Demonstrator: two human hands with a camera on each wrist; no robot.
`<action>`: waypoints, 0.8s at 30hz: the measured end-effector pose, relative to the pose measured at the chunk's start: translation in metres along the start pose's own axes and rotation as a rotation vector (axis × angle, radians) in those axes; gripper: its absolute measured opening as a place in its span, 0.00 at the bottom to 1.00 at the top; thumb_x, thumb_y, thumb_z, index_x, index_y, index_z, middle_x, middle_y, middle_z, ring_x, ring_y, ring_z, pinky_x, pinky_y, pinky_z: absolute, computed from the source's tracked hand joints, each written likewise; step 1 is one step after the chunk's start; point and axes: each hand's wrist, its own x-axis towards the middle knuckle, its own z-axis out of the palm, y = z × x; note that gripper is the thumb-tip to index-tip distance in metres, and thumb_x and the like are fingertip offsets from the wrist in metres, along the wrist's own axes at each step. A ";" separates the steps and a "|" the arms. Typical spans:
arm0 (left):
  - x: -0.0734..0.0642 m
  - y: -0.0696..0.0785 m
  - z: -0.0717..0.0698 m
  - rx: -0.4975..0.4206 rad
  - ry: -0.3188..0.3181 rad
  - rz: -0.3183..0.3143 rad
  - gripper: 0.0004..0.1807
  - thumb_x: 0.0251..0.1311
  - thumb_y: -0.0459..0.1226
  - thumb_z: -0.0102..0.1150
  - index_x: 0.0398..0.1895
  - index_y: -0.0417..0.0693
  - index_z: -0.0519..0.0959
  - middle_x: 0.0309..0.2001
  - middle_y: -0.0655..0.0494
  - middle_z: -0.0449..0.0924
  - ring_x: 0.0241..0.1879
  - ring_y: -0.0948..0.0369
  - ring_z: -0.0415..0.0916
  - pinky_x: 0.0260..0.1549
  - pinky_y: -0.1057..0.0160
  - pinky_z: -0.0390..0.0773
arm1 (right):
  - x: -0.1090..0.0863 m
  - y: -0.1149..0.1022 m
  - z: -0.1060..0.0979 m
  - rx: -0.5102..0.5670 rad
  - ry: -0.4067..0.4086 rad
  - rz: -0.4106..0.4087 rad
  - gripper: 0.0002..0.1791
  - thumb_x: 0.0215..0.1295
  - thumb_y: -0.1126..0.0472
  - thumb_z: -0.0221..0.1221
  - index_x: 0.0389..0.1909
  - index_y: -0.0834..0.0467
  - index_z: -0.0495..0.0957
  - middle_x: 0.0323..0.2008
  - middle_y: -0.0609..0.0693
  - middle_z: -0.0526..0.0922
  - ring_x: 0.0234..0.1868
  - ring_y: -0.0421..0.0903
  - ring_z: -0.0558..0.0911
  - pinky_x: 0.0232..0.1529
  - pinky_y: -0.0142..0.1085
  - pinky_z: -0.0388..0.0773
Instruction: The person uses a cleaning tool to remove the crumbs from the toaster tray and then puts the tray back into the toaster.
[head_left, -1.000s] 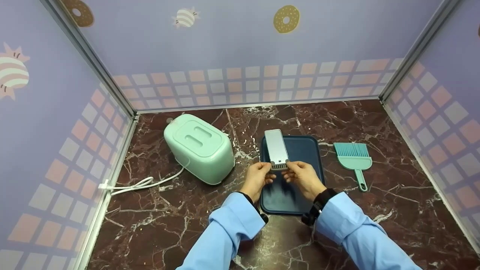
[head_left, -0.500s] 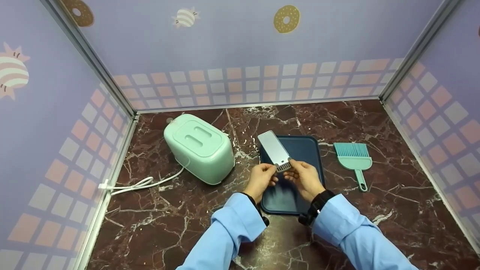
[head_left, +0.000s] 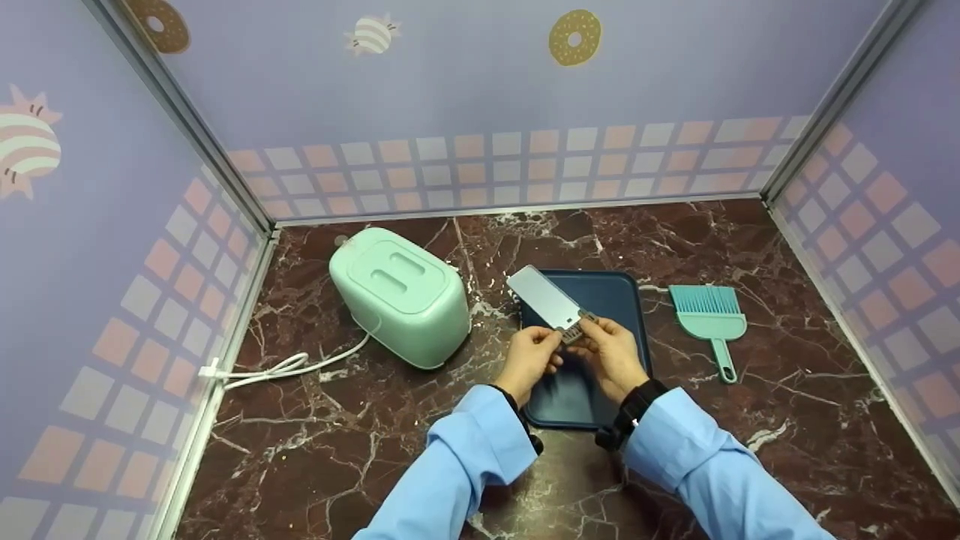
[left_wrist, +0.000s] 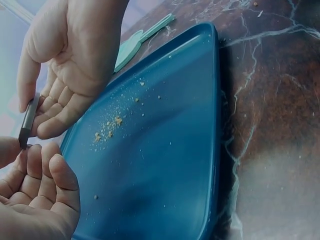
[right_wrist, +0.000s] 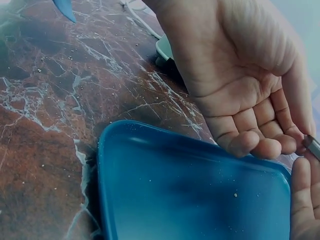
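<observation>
Between both hands is a flat silver crumb tray (head_left: 546, 296) with a slotted grey end. The left hand (head_left: 529, 356) pinches one corner of that end between thumb and fingers; the right hand (head_left: 611, 356) pinches the other corner. Its long metal plate points away to the far left, overlapping a dark blue serving tray (head_left: 570, 401) in the head view. In the left wrist view, orange and pale crumbs (left_wrist: 110, 127) lie scattered on the blue surface. Edge-on there, the crumb tray (left_wrist: 29, 117) shows as a thin strip between the fingertips.
A mint-green toaster (head_left: 397, 300) lies left of the blue tray, its white cord (head_left: 300, 367) running to the left wall. Right of it is a turquoise hand brush (head_left: 709, 322). Patterned panels enclose the dark marbled tabletop (head_left: 360, 465).
The crumb tray has turned anticlockwise, its far end swinging left. Both hands still grip its slotted end, the left hand shifting slightly right.
</observation>
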 end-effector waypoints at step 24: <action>0.000 0.091 -0.115 0.852 -0.052 0.729 0.11 0.71 0.34 0.58 0.51 0.41 0.82 0.47 0.50 0.80 0.47 0.54 0.78 0.51 0.55 0.79 | 0.004 -0.008 -0.015 -0.050 -0.005 -0.055 0.14 0.81 0.62 0.49 0.56 0.69 0.66 0.39 0.52 0.78 0.31 0.40 0.76 0.31 0.28 0.75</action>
